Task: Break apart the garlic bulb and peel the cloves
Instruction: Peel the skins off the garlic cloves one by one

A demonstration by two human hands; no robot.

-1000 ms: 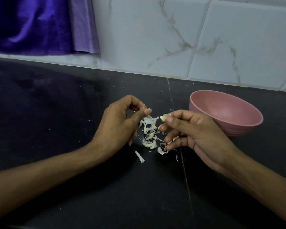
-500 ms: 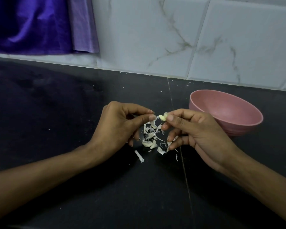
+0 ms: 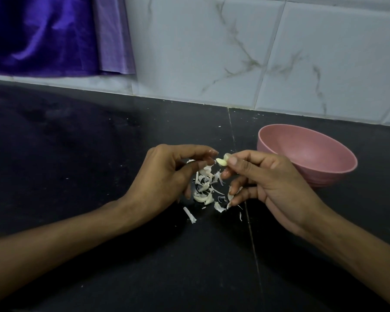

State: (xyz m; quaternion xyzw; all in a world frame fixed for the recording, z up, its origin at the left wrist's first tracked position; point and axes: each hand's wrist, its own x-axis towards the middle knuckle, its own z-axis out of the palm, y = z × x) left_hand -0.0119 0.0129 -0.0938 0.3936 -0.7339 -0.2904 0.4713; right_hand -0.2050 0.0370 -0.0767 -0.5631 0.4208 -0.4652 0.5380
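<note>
A person's right hand (image 3: 270, 188) pinches a pale garlic clove (image 3: 221, 162) between thumb and forefinger, just left of the pink bowl (image 3: 338, 163) and raised clear of the black counter (image 3: 77, 154). The left hand (image 3: 167, 179) meets it from the far side, thumb and forefinger tips curled in and touching the clove's free end, a grip that looks suited to nipping at skin rather than carrying weight. One hand appears to steady while the other strips.

Both hands work directly over a heap of papery peelings (image 3: 204, 188), lying left of the bowl and in front of it, so shed skin falls onto the one pile. A lone strip (image 3: 189, 215) lies a little further from the bowl, at the heap's near-left edge.

The bowl sits close to the right hand (its inside shows no cloves from this angle), probably placed there to receive each peeled clove with a short reach. No whole bulb is visible. Behind the bowl rises the marbled tile wall (image 3: 234, 52), and far to its left hangs purple cloth (image 3: 43, 34).
</note>
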